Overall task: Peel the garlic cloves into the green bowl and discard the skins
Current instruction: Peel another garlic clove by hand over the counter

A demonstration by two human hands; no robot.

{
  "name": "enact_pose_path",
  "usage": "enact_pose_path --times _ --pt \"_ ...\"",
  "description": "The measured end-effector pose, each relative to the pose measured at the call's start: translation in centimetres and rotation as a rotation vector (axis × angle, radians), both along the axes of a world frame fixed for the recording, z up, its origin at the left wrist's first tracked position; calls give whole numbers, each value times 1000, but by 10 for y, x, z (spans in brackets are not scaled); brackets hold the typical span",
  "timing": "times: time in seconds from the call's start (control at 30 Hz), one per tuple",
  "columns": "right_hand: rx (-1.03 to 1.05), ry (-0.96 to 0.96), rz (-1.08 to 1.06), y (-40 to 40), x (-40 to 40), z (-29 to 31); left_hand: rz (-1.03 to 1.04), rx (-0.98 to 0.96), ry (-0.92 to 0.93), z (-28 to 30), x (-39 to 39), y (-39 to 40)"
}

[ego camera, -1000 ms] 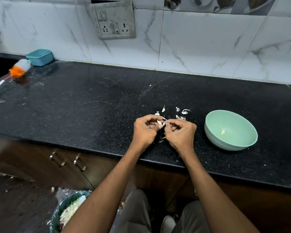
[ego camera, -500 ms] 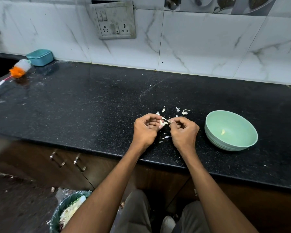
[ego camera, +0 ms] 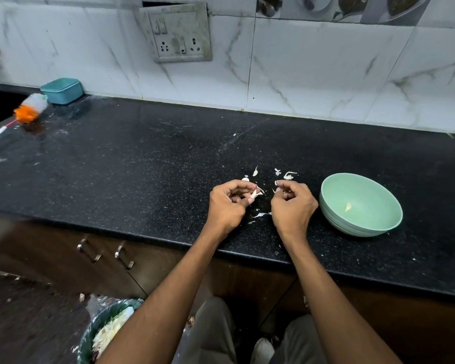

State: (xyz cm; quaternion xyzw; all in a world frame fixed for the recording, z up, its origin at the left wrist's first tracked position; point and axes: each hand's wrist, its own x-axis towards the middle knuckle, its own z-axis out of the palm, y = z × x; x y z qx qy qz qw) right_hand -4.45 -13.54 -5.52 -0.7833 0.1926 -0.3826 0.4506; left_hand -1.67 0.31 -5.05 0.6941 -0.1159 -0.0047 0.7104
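Note:
My left hand (ego camera: 227,204) pinches a pale garlic clove (ego camera: 254,193) between thumb and fingers, just above the black counter. A short gap to its right, my right hand (ego camera: 292,204) has its fingers curled, with a small scrap of skin (ego camera: 275,189) at the fingertips. Loose garlic skins (ego camera: 286,176) lie scattered on the counter behind and between the hands. The green bowl (ego camera: 329,206) stands right of my right hand and holds one peeled clove (ego camera: 348,207).
A bin (ego camera: 90,334) with white scraps stands on the floor at lower left, below the counter edge (ego camera: 168,239). At the far left lie a teal box (ego camera: 62,90) and an orange-and-white brush (ego camera: 30,109). A switch panel (ego camera: 177,32) is on the tiled wall.
The hands were together working on the clove; now they have pulled apart, the left keeping the clove and the right moving right with a bit of skin.

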Motion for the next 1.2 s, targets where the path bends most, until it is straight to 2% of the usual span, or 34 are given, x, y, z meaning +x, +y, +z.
enact_pose_path --times 0.1,0.37,0.53,0.73,0.97,1.2 --pt "-3 -1 42 3 0 2 6 12 3 -1 1 0" --pt "-51 46 357 8 -5 4 -23 6 18 -5 2 0" --pt "13 72 368 6 -4 3 -32 37 20 -7 3 0" --pt "141 68 399 2 -3 3 53 89 -14 -6 1 -1" --pt "149 77 433 0 -5 3 121 101 -18 -5 -1 2" --pt "103 79 378 2 -5 4 116 131 -51 -10 2 0"
